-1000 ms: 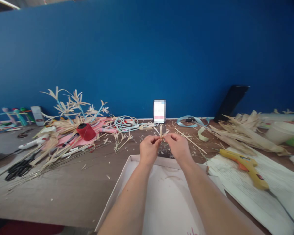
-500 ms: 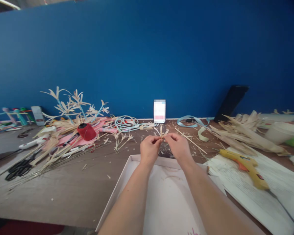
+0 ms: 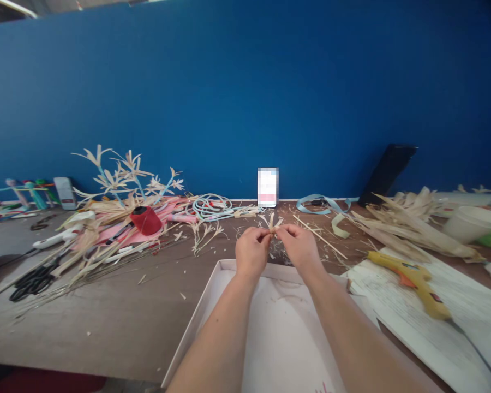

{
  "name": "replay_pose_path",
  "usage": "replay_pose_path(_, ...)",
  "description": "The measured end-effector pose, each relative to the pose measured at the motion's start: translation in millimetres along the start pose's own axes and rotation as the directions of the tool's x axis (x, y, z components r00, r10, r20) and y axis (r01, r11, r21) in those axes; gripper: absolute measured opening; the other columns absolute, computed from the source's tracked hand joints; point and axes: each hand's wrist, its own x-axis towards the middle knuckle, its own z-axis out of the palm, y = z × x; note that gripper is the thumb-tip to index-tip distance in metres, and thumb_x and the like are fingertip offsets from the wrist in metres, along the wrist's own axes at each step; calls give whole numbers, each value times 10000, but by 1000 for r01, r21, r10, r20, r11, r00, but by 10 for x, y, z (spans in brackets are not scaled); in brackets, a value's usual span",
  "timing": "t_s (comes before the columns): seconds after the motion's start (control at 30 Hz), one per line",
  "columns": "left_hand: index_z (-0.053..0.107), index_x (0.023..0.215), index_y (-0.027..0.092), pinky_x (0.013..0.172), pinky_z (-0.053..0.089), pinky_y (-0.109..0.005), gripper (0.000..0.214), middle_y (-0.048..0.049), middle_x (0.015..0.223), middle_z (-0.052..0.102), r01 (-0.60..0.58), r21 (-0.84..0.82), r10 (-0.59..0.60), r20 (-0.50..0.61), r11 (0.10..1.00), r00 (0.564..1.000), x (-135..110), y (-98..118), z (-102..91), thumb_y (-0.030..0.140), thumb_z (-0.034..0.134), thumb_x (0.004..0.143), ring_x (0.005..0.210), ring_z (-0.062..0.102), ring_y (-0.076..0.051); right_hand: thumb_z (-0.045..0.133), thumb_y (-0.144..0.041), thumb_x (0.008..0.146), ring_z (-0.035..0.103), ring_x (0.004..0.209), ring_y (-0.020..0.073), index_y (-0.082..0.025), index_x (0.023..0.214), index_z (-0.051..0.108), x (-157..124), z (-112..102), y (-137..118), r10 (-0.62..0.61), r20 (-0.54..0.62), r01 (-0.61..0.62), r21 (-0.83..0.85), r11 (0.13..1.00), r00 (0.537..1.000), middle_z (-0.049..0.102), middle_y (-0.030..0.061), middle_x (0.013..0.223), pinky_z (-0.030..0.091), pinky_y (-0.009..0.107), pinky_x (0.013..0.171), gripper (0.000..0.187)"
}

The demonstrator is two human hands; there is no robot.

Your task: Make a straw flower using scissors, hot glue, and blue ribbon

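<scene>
- A small pale straw flower (image 3: 272, 224) is pinched between both hands near the centre of the view. It is held just above the tabletop (image 3: 106, 311), past the far rim of a shallow white box lid (image 3: 196, 327).
- The left hand (image 3: 251, 252) closes thumb and fingers on it from 9 o'clock, and the right hand (image 3: 300, 248) does the same from 3 o'clock. Their fingertips meet at the flower's base, and thin petals stick up toward 12 o'clock.
- The step in hand looks like twisting or tightening the base of the flower. Any further work on it calls for one hand to keep a steady, light pinch so the strips do not spring apart.
- Both bare forearms reach in from 6 o'clock over the lid and converge, knuckles upward.
- At 3 o'clock of the hands a yellow glue gun (image 3: 413, 275) lies on printed paper (image 3: 454, 333), with dried husk strips (image 3: 396, 224) behind it.
- At 9 o'clock lie a red thread spool (image 3: 146, 219), finished straw stems (image 3: 123, 174) and black scissors (image 3: 33, 278).
</scene>
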Motion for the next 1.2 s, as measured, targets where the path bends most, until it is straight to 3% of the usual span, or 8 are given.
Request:
replay_pose_path(0.57,686,737,201,659,420,-225,84,0,736,630,89,-93,-92,-30,992,995,8,-3,11,226,608,718,691,556,-111,521,-433,719,507,585,154,-167,684,672,-33,-13,-78,-14,-35,14,-7,1000,999,624,21,607,374,254,555,308)
replay_pose_path(0.77,688,735,188,674,431,-235,107,-4,727,641,189,-151,-195,-32,970,980,30,14,-13,265,624,695,682,562,-119,539,-404,703,556,667,182,-160,843,671,21,-8,14,-14,-76,15,16,1000,997,664,54,754,420,296,635,311)
replay_pose_path(1.0,690,764,170,685,437,-247,174,-21,752,668,232,-197,-243,-31,952,970,56,0,-37,311,633,680,699,576,-133,570,-280,653,585,735,180,-174,960,640,43,61,146,-68,57,67,19,998,996,662,62,894,444,308,667,333)
replay_pose_path(1.2,687,760,165,697,437,-248,166,-25,764,669,251,-203,-262,-29,947,965,59,22,-46,300,626,685,719,585,-135,573,-397,702,576,699,176,-191,833,652,-11,84,106,-99,123,104,-33,994,988,673,43,830,433,298,649,256)
